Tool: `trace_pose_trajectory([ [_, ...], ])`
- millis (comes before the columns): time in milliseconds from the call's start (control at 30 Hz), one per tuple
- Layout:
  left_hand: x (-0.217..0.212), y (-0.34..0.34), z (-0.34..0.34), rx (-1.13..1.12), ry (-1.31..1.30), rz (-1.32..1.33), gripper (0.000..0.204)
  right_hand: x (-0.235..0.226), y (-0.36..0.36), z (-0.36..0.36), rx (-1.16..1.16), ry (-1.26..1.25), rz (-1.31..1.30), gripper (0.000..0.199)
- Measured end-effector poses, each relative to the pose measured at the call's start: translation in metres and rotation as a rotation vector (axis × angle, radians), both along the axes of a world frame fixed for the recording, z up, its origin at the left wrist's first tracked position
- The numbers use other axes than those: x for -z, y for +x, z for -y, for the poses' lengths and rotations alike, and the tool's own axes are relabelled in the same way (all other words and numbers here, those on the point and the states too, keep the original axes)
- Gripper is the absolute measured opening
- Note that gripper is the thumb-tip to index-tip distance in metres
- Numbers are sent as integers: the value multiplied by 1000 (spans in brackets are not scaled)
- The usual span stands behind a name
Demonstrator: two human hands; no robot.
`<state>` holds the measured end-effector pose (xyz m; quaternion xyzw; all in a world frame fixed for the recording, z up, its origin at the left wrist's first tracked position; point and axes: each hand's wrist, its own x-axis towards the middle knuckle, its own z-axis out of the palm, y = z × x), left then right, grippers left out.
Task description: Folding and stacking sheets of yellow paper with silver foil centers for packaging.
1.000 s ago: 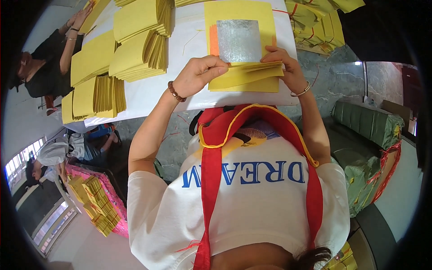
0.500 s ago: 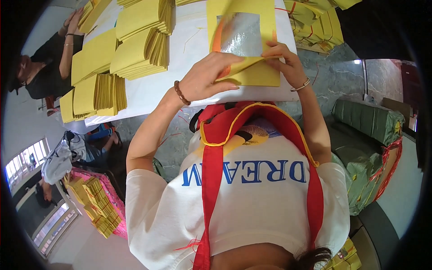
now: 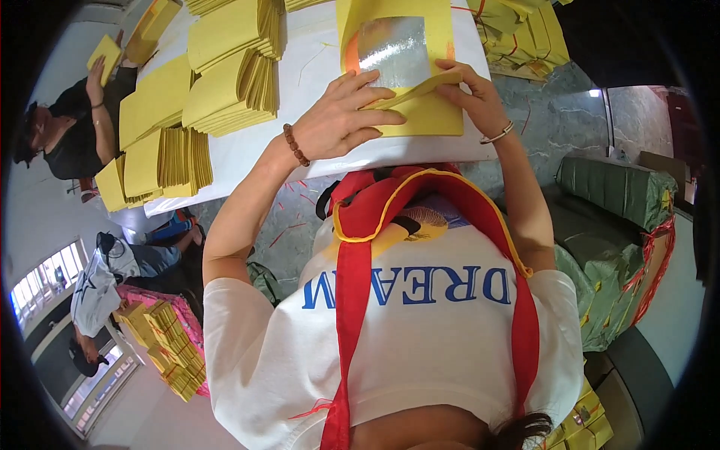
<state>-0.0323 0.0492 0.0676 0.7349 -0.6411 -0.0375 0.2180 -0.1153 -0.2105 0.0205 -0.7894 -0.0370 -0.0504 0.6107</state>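
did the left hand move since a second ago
Yes. The left hand has slid right along the white table's near edge onto the yellow sheet's folded flap, closer to the right hand and just below the silver foil square.

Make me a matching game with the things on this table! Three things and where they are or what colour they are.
Things:
1. shiny foil square
2. bead bracelet
3. stacks of yellow paper

Matches:
a. on the left hand's wrist
b. piled to the left on the white table
c. silver, on the yellow sheet

Pairs: 1-c, 2-a, 3-b
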Motion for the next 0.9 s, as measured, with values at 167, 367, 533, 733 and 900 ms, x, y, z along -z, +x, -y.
trace_pose_trajectory([
  [167, 0, 2, -2, 44, -12, -29, 45, -3, 0, -3, 41, 130, -97, 34],
  [367, -1, 6, -2, 17, 98, -68, 55, 1, 3, -1, 44, 167, -164, 35],
  [533, -5, 7, -3, 22, 57, -135, 50, -4, 3, 1, 20, 154, -168, 35],
  [733, -6, 20, 1, 114, -72, -153, 25, -6, 6, 3, 51, 196, -216, 34],
  [900, -5, 9, -7, -132, -169, -304, 18, 3, 6, 8, -1, 271, -111, 40],
])
